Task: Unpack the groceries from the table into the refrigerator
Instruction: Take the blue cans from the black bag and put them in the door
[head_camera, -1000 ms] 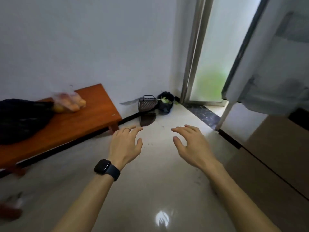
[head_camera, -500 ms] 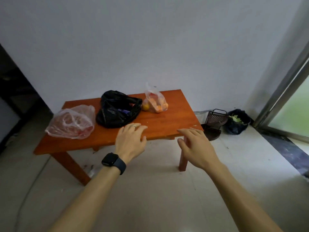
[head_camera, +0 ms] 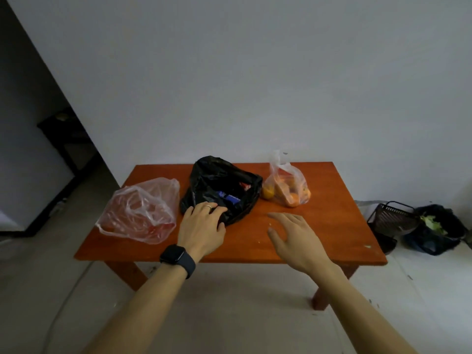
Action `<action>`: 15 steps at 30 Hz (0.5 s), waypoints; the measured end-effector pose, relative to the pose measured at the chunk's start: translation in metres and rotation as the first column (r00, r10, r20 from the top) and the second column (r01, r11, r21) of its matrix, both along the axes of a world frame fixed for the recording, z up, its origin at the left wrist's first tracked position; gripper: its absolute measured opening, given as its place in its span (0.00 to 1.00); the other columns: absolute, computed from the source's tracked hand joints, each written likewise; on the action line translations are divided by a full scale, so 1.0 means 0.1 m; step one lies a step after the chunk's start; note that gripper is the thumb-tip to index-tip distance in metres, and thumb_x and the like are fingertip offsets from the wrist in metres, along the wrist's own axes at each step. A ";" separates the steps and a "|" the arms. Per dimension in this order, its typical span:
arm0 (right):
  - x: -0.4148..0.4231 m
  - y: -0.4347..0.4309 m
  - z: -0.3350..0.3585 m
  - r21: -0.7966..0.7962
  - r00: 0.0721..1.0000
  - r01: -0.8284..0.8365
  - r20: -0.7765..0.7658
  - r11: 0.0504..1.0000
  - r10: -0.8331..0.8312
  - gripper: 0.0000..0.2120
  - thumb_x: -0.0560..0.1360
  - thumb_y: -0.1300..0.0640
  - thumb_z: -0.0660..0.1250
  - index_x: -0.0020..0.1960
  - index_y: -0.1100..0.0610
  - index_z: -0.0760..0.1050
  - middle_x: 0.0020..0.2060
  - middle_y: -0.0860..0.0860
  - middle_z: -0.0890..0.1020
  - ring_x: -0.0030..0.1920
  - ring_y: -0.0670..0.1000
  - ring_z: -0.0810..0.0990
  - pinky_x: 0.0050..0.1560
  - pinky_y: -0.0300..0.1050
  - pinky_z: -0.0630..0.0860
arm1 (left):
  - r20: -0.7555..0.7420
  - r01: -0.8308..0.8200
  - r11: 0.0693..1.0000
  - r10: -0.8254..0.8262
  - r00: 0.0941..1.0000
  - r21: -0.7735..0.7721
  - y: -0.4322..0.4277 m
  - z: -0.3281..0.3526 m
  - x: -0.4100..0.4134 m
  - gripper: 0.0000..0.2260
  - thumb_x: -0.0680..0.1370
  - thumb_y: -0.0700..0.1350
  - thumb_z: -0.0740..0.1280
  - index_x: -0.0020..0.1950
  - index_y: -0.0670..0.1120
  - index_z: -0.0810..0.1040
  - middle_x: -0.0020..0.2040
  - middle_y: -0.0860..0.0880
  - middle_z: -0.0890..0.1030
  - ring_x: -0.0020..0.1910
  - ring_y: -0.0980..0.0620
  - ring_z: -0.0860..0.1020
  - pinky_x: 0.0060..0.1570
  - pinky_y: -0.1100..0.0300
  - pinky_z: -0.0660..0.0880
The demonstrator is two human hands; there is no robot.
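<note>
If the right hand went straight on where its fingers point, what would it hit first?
Right hand: likely the black bag, near its right edge; fruit bag lies further right. Depth unclear.

black bag (head_camera: pixel 219 180) open, centre | clear bag (head_camera: pixel 143 208) left | fruit bag (head_camera: pixel 288 187) right

Nothing is reading clearly here, no label, brand or number. The blue packet (head_camera: pixel 231 199) in the black bag (head_camera: pixel 207 175) is showing too blurred.
</note>
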State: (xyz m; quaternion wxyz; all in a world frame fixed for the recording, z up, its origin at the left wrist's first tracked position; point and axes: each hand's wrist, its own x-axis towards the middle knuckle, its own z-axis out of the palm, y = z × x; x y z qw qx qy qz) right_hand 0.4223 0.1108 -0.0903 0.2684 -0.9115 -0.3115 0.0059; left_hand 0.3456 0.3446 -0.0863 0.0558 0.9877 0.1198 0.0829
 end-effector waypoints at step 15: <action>1.35 1.24 -0.86 -0.082 0.940 -0.056 -0.339 0.995 0.025 0.23 0.81 0.44 0.59 0.75 0.46 0.63 0.69 0.46 0.73 0.71 0.49 0.68 0.67 0.48 0.70 | -0.201 0.123 0.984 -0.096 0.975 0.125 1.26 -0.55 1.50 0.19 0.78 0.48 0.65 0.69 0.49 0.75 0.70 0.45 0.75 0.74 0.44 0.67 0.72 0.44 0.63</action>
